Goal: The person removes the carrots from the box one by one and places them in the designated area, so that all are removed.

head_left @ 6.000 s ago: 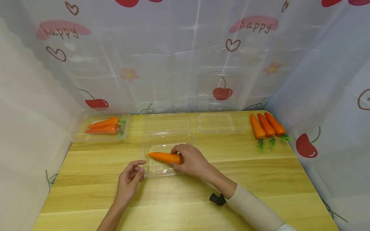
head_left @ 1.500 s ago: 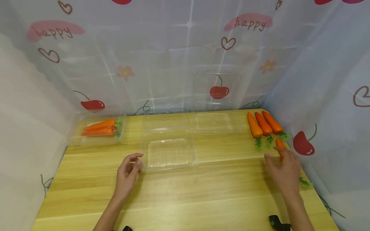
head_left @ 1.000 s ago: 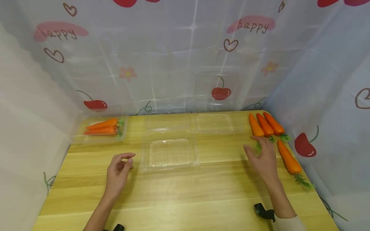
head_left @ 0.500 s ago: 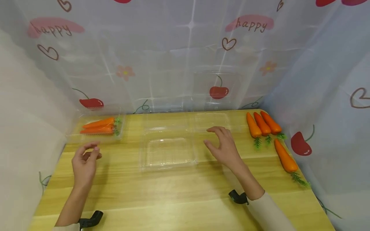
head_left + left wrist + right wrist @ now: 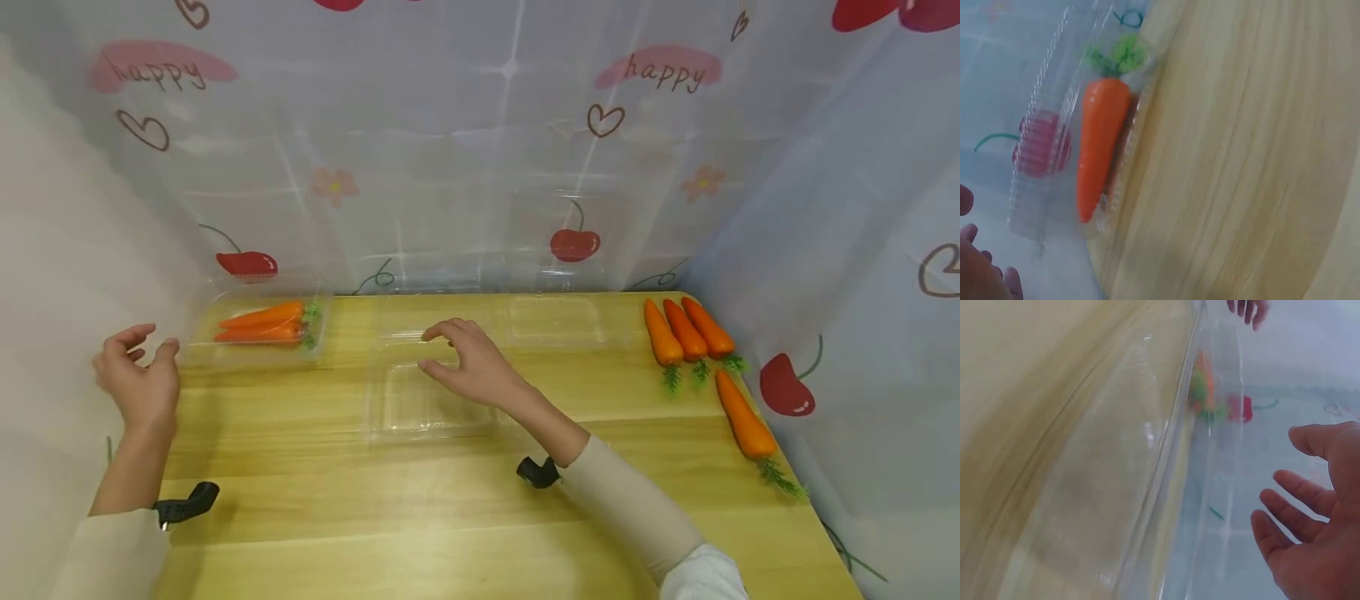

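Here, the person's right hand [image 5: 476, 367] hangs over a clear plastic hinged box [image 5: 420, 427] lying open on the pale wooden table [image 5: 360, 517]. Its fingers are gently bent, with a wide gap between forefinger and thumb; whether they touch the plastic cannot be told.

The left hand [image 5: 141, 375] is raised near the table's left edge, its fingers loosely curled and the thumb standing apart. Just to the right of those fingers sits a second clear plastic box [image 5: 255, 360] with two orange carrots with green leafy tops [image 5: 262, 317] inside, lying side by side, tips toward the left fingers.

Beyond the right fingers and to their right, a third clear plastic box [image 5: 555, 323] has its base on the table and its lid upright before a white curtain printed with cherries and hearts [image 5: 442, 167]. Well to the right of the same fingers, three more orange carrots [image 5: 685, 331] lie in a close row, leafy ends nearer the person. A single orange carrot [image 5: 745, 417] lies slanted just in front of that row, also well apart from the right fingers.
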Demonstrator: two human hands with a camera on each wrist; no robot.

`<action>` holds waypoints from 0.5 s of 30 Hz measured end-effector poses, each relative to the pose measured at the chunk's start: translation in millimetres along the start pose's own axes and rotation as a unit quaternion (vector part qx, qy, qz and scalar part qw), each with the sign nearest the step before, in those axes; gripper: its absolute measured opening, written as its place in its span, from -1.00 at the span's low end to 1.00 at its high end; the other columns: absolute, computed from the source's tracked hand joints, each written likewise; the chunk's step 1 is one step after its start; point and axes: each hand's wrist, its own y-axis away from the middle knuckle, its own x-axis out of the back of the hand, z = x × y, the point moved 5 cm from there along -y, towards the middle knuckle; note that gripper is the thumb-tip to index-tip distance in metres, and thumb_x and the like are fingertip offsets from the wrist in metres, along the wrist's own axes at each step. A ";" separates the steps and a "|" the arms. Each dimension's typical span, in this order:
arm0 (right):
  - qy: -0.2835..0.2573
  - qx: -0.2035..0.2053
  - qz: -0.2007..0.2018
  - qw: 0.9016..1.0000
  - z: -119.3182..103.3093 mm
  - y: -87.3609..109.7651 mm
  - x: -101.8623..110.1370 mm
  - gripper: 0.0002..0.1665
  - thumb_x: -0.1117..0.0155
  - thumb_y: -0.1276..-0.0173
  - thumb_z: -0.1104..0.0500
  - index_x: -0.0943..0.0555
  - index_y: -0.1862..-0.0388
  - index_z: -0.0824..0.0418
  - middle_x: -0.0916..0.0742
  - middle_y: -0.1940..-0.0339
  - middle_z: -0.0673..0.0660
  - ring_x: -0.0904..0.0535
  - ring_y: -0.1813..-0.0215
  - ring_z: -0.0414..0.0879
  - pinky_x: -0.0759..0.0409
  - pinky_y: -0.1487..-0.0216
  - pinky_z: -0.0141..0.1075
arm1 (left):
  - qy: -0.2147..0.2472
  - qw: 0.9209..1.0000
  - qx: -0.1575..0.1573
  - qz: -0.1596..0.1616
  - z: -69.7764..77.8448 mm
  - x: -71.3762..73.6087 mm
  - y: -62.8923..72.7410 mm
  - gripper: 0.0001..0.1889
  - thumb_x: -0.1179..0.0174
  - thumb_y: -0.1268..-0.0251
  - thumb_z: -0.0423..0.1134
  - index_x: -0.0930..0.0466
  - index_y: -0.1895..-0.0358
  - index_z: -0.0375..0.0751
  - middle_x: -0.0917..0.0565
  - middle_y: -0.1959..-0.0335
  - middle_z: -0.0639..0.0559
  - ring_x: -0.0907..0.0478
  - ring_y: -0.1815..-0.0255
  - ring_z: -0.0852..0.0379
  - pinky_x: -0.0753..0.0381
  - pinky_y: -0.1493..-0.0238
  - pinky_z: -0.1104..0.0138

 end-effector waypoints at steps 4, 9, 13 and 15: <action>-0.048 0.028 -0.035 0.998 -13.3 -29.4 -20.6 -0.52 -0.33 -0.62 -0.02 -0.59 -0.38 0.15 -0.71 -0.36 0.18 -0.67 -0.33 0.11 -0.69 -0.39 -0.02 | 0.025 0.997 0.063 -0.035 -11.1 -2.2 -15.0 -0.66 -0.09 -0.68 -0.11 -0.41 -0.37 0.31 -0.24 -0.13 0.54 -0.12 -0.15 0.45 -0.32 -0.03 0.62; -0.037 0.055 -0.067 0.996 -33.9 -61.8 -46.2 -0.50 -0.28 -0.66 0.00 -0.54 -0.44 0.15 -0.67 -0.41 0.16 -0.69 -0.34 0.07 -0.73 -0.37 -0.11 | 0.150 0.977 0.126 -0.081 -25.1 -5.2 -24.0 -0.67 0.08 -0.73 -0.30 -0.44 -0.33 0.16 -0.40 -0.06 0.35 -0.37 0.03 0.40 -0.52 0.29 0.64; -0.019 0.050 -0.090 0.994 -47.9 -83.1 -65.9 -0.45 -0.26 -0.67 -0.01 -0.48 -0.50 0.14 -0.63 -0.46 0.16 -0.67 -0.38 0.03 -0.72 -0.33 -0.30 | 0.219 0.959 0.146 -0.106 -31.6 -8.2 -26.5 -0.73 -0.06 -0.68 -0.35 -0.54 -0.24 0.04 -0.49 0.05 0.21 -0.54 0.25 0.32 -0.64 0.40 0.55; -0.014 0.033 -0.102 0.994 -51.8 -92.3 -75.3 -0.41 -0.23 -0.68 -0.01 -0.43 -0.56 0.14 -0.59 -0.51 0.16 -0.66 -0.40 0.04 -0.71 -0.30 -0.37 | 0.233 0.955 0.152 -0.106 -34.3 -8.8 -26.6 -0.78 -0.15 -0.64 -0.34 -0.61 -0.17 0.00 -0.53 0.11 0.19 -0.60 0.32 0.31 -0.69 0.42 0.53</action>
